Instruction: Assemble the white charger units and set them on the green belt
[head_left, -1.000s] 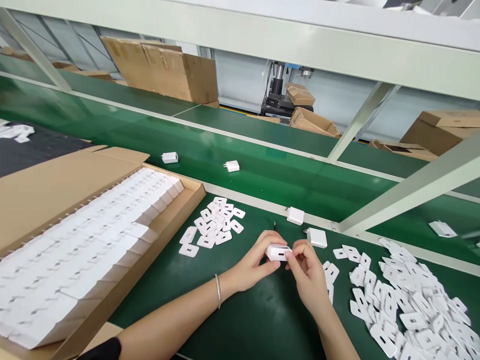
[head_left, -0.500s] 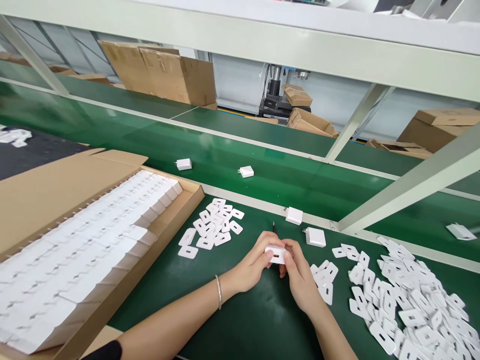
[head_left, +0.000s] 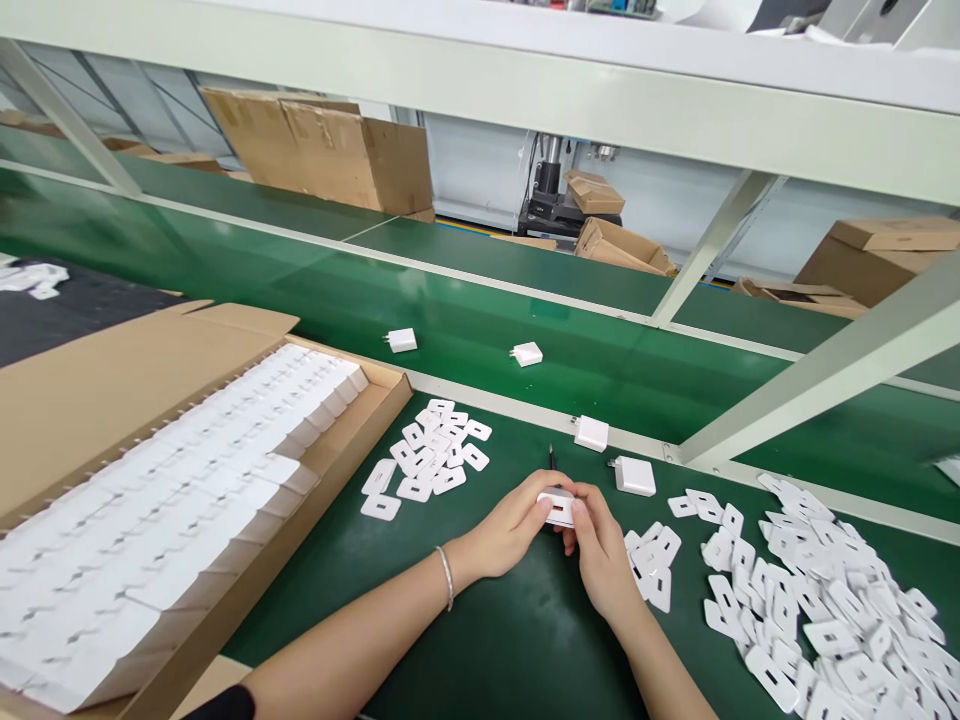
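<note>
A white charger (head_left: 559, 508) is held between my two hands above the green worktop, its end with the orange-red USB port facing me. My left hand (head_left: 512, 525) grips its left side, thumb at the edge of the port face. On the other side my right hand (head_left: 602, 552) presses its thumb against the right edge, fingers curled behind. A dark pen-like tool (head_left: 552, 457) lies just beyond my fingers, partly hidden. Two more chargers, one on the metal rail (head_left: 591, 433) and one beside it (head_left: 634, 476), sit behind my hands.
Slotted white plates form a small group (head_left: 431, 450) on the left and a large pile (head_left: 847, 610) on the right. A cardboard box (head_left: 337, 470) with white dividers stands at left. Chargers (head_left: 527, 354) lie on the green conveyor (head_left: 450, 350) behind the rail; a slanted post (head_left: 810, 370) rises at right.
The chargers on the conveyor have moved to the right. Both hands keep hold of the charger, whose port face is now tipped slightly more toward me. The view has shifted a little.
</note>
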